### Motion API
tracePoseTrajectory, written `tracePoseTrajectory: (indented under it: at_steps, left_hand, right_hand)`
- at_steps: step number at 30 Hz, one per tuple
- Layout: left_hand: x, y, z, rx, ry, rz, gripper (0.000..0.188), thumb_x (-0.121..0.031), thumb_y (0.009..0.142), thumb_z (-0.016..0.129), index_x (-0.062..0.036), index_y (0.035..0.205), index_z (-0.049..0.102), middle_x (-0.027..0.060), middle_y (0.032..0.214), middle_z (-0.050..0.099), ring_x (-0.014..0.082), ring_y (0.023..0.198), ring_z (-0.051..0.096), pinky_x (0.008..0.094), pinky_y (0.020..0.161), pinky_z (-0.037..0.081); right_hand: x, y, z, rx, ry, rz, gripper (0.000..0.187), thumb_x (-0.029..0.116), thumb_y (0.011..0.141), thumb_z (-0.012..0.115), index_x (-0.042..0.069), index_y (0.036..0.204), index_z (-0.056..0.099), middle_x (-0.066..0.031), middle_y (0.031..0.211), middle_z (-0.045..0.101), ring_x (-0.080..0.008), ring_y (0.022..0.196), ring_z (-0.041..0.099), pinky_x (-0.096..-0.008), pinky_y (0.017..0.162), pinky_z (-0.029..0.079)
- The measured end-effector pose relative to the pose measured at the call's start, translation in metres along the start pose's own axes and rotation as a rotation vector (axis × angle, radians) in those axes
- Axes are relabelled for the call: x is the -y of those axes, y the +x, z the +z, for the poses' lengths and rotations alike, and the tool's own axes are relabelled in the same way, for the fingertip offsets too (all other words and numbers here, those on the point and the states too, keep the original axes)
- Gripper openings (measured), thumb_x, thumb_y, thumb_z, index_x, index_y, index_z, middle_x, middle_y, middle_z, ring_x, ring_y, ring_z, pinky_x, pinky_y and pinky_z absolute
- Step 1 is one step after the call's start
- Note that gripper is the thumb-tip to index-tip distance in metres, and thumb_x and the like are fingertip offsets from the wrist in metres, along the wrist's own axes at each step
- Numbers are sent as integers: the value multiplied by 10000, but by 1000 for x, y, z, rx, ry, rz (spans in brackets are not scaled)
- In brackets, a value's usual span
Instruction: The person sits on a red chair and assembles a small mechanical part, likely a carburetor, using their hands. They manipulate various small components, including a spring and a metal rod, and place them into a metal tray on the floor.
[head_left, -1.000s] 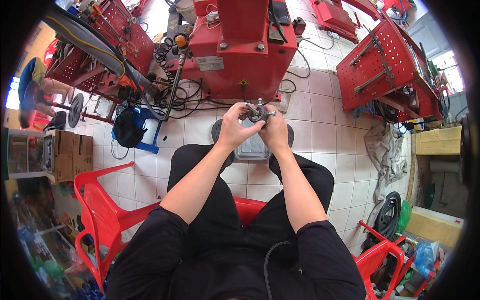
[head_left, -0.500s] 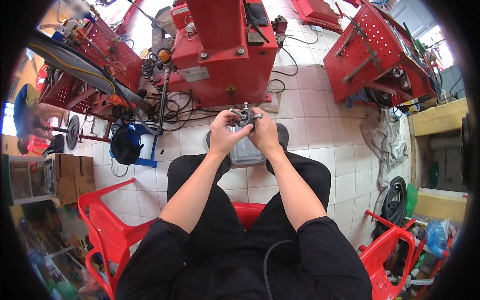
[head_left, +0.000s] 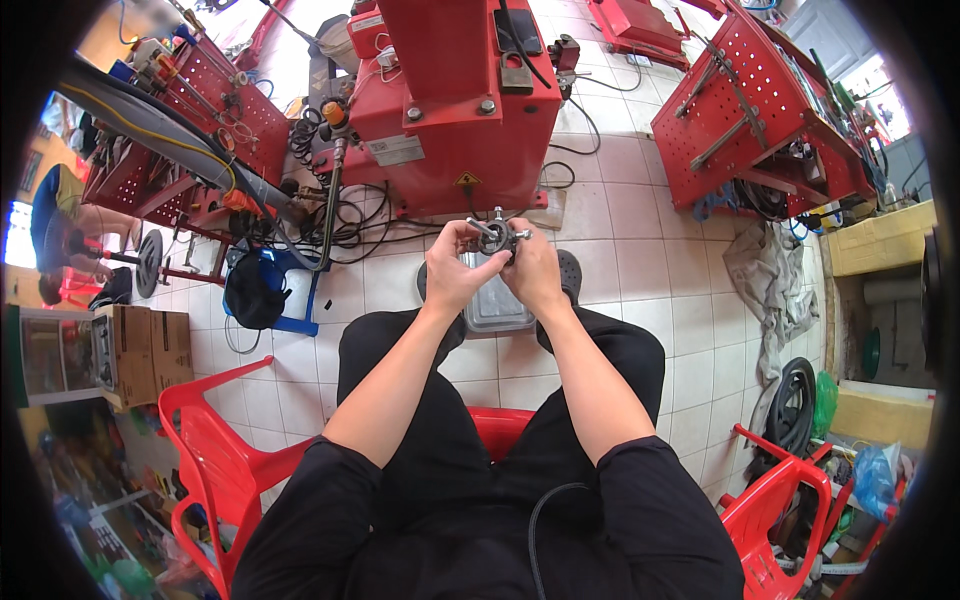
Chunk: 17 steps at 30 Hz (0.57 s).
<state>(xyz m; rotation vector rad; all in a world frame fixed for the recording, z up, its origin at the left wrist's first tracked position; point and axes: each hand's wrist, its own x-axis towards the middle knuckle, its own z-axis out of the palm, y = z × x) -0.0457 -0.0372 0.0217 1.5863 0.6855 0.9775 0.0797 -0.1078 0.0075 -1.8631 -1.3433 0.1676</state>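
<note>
Between my two hands is a small dark metal ring with several bolt-like metal pins [head_left: 494, 237] sticking out around it. My left hand [head_left: 455, 272] closes on its left side, the thumb stretched across the near edge. From the other side my right hand [head_left: 535, 268] grips it, with some of its fingers hidden behind the part. The ring is held up in front of my knees, above a grey plastic box [head_left: 497, 305] with a translucent look that sits on the floor between my feet.
Ahead stands a red machine base [head_left: 450, 150] with cables on the floor to its left. Red perforated tool carts stand at left [head_left: 235, 120] and right [head_left: 750, 110]. Red plastic chairs [head_left: 215, 450] flank me. A person [head_left: 70, 225] is at the far left. A grey cloth [head_left: 770, 280] lies at right.
The whole view has shifted slightly. Both hands keep their hold on the ring-shaped metal part, with almost no visible difference in grip.
</note>
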Motion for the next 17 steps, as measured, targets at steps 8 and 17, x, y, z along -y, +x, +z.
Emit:
tracePoseTrajectory:
  at_steps: [8,17]
  left_hand:
    - [0,1,-2,19,38,-26,330,-56,713,811,-8,979,621,42,991,640,104,890,603,267,819,496]
    - [7,-2,-5,50,31,-58,529,-95,734,815,-73,1200,564,46,1071,641,142,994,612,285,900,473]
  right_hand:
    - [5,2,-3,4,26,-13,436,53,674,722,56,1056,511,-152,958,624,-382,910,593,-486,718,474]
    - [6,2,-2,13,38,32,464,54,673,732,63,1083,515,-152,965,632,-386,930,600,-479,746,486]
